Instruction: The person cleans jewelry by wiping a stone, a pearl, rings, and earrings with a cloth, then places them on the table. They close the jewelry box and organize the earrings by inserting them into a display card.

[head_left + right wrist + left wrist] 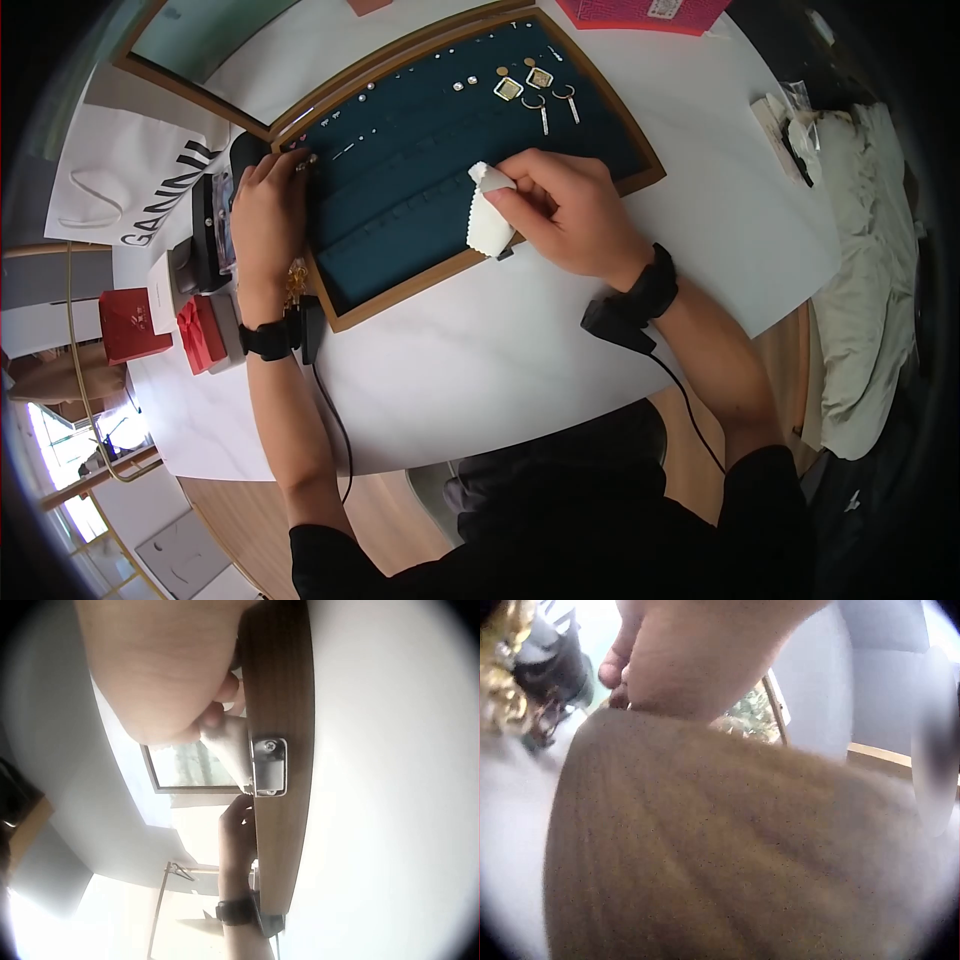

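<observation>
My right hand (pixel 570 210) pinches a small white cloth (pixel 490 215) with a zigzag edge between thumb and fingers. The cloth hangs over the front rim of a wooden jewelry box (pixel 420 290) with a dark teal lining. My left hand (pixel 270 205) lies at the box's left rim, its fingers bent over the edge beside small earrings (pixel 312 158); I cannot tell whether it grips one. Square gold drop earrings (pixel 508 90) and hoop earrings with bars (pixel 545 118) sit at the box's right, with rows of small studs (pixel 362 98) farther left.
The glass lid (pixel 215 50) stands raised behind the box. At the left are a white paper bag (pixel 130 170), a red box (pixel 135 325), a red ribboned box (pixel 203 332) and gold jewelry (pixel 296 280). A metal latch (pixel 270 766) juts from the box's front. A pink box (pixel 640 15) is at the back.
</observation>
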`<act>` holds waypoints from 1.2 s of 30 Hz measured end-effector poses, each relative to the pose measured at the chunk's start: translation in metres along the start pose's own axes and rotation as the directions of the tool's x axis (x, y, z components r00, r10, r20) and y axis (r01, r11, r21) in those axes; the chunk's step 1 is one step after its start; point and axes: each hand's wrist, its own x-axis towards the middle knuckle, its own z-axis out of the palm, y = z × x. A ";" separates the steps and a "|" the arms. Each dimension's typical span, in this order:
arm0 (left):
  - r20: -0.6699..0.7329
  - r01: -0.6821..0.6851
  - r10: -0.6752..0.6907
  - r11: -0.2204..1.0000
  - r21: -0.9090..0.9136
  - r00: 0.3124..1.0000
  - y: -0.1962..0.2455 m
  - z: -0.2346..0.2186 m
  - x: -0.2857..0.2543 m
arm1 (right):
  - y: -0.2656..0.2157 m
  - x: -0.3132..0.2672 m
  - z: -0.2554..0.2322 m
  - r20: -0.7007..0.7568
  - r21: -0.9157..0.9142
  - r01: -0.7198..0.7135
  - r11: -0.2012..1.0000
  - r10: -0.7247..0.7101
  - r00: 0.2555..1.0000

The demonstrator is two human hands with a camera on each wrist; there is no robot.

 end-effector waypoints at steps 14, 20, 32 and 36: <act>0.060 0.136 -0.128 0.979 -0.155 0.990 -0.006 0.010 0.000 | 0.002 0.000 0.001 0.038 -0.061 0.034 0.998 -0.032 0.999; 0.082 0.112 -0.099 0.978 -0.177 0.992 0.006 0.004 0.003 | 0.002 0.001 0.005 -0.024 -0.033 0.024 0.999 -0.024 0.999; 0.088 0.113 -0.101 0.983 -0.145 0.991 -0.001 0.011 0.003 | 0.001 0.001 0.005 -0.016 -0.056 0.028 0.998 -0.029 0.999; 0.080 0.113 -0.103 0.985 -0.131 0.991 0.004 0.007 0.002 | 0.002 0.001 0.002 0.027 -0.078 0.033 0.996 -0.031 0.999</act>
